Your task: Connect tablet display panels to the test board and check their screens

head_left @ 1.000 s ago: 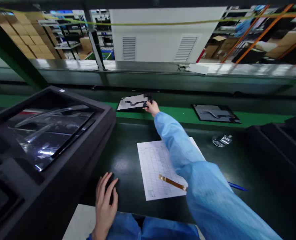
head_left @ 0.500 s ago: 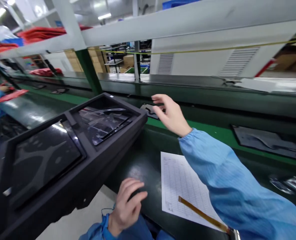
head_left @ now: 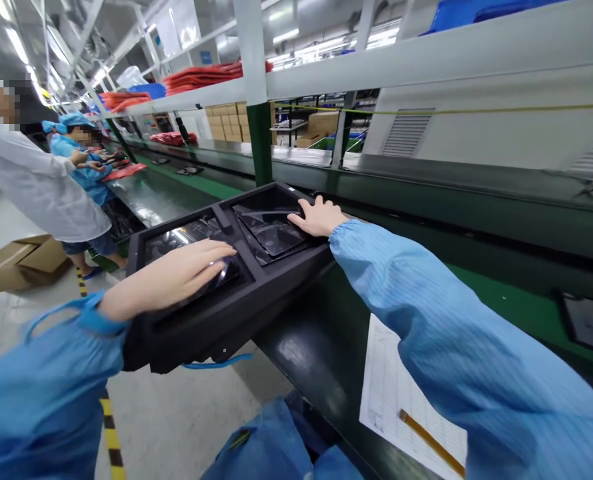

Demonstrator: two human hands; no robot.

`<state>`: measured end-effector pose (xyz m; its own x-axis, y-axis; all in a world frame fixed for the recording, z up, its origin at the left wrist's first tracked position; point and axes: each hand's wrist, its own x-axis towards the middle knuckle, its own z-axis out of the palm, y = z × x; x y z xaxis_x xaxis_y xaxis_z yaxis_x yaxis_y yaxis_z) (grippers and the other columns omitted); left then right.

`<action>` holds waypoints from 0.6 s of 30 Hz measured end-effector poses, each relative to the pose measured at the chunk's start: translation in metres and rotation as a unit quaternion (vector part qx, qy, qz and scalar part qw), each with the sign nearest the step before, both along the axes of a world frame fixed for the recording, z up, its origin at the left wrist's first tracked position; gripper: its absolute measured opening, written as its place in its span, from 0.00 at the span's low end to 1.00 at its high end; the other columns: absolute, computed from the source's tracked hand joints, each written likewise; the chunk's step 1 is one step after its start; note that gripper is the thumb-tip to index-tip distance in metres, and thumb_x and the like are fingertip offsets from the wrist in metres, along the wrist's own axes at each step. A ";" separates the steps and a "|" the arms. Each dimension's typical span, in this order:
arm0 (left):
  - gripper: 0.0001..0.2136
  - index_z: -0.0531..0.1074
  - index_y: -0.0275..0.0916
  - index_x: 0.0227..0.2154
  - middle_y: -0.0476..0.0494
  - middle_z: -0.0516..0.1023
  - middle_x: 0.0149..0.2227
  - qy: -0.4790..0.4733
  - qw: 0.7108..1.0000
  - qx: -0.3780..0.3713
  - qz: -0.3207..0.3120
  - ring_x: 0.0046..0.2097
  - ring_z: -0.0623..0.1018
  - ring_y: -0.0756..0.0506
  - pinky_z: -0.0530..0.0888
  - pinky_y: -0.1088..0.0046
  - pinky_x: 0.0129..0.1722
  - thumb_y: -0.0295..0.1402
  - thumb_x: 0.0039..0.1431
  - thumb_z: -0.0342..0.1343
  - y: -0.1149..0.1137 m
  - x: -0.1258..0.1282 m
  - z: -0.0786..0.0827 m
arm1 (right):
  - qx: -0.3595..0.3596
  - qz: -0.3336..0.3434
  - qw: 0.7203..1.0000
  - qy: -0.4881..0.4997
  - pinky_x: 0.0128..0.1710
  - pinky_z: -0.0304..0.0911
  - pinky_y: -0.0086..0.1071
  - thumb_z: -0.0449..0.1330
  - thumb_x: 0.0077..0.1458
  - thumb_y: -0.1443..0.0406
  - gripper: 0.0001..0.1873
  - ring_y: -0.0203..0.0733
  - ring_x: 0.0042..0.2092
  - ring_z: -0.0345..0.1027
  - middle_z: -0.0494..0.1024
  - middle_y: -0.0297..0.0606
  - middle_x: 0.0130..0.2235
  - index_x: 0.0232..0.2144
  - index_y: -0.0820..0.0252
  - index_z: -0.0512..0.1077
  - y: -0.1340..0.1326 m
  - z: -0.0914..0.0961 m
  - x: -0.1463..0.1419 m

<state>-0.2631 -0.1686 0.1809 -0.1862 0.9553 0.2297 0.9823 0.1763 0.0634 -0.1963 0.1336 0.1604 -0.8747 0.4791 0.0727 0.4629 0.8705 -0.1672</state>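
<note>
A black tray [head_left: 256, 283] with two compartments stands at the left end of the dark workbench [head_left: 321, 353]. Each compartment holds glossy dark panels. My left hand [head_left: 176, 277] lies flat, fingers stretched, on the panels in the near compartment. My right hand [head_left: 319, 217] rests with fingers spread on the far edge of the farther compartment, touching the top dark panel [head_left: 271, 233]. Both arms wear blue sleeves. Neither hand grips anything that I can see.
A printed sheet [head_left: 401, 407] with a thin golden flex strip [head_left: 431, 440] lies on the bench at lower right. A green conveyor belt [head_left: 506, 300] runs behind, carrying a dark panel [head_left: 589, 323] at far right. Two people stand at far left beside a cardboard box [head_left: 16, 260].
My view swung left. My right hand left the panel on the belt and came onto the tray's far compartment. My left hand rose from the bench onto the near compartment.
</note>
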 end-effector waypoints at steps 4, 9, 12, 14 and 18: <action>0.17 0.71 0.37 0.52 0.40 0.79 0.49 -0.051 0.998 -0.018 -0.018 0.48 0.79 0.42 0.74 0.65 0.49 0.38 0.67 0.45 0.034 -0.032 -0.013 | 0.018 0.012 1.000 -0.007 0.60 0.53 0.57 0.52 0.64 0.51 0.34 0.71 0.65 0.53 0.58 0.69 0.63 0.59 0.76 0.64 -0.010 0.001 0.008; 0.11 0.75 0.39 0.30 0.46 0.81 0.33 -0.086 0.992 0.010 -0.089 0.35 0.79 0.47 0.72 0.73 0.38 0.35 0.64 0.51 0.027 -0.037 -0.010 | 0.054 0.062 0.996 -0.027 0.60 0.54 0.55 0.50 0.63 0.50 0.34 0.69 0.63 0.54 0.65 0.67 0.60 0.54 0.79 0.67 -0.022 -0.001 0.018; 0.13 0.75 0.38 0.27 0.45 0.81 0.32 -0.130 0.984 0.015 -0.120 0.34 0.79 0.48 0.73 0.74 0.37 0.36 0.65 0.52 0.024 -0.036 -0.010 | 0.091 0.025 0.995 -0.014 0.58 0.54 0.55 0.45 0.66 0.51 0.33 0.65 0.62 0.55 0.67 0.62 0.59 0.56 0.76 0.65 -0.029 -0.002 0.020; 0.11 0.77 0.37 0.34 0.43 0.81 0.37 -0.136 0.982 0.018 -0.129 0.39 0.79 0.47 0.73 0.72 0.43 0.36 0.65 0.51 0.026 -0.037 -0.013 | 0.116 0.024 0.993 -0.017 0.58 0.54 0.51 0.43 0.67 0.52 0.32 0.61 0.62 0.56 0.70 0.60 0.58 0.55 0.76 0.66 -0.034 -0.003 0.020; 0.14 0.76 0.37 0.43 0.39 0.80 0.47 -0.109 0.985 -0.016 -0.131 0.49 0.77 0.44 0.71 0.67 0.52 0.36 0.68 0.47 0.032 -0.037 -0.017 | 0.122 0.007 0.992 -0.026 0.57 0.53 0.49 0.44 0.67 0.52 0.34 0.63 0.62 0.57 0.69 0.63 0.58 0.60 0.79 0.60 -0.044 -0.003 0.016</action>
<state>-0.3003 -0.1368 0.1644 0.0259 0.9831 0.1814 0.9582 -0.0761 0.2758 -0.1806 0.0896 0.1578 -0.8865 0.4409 0.1405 0.4533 0.8884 0.0726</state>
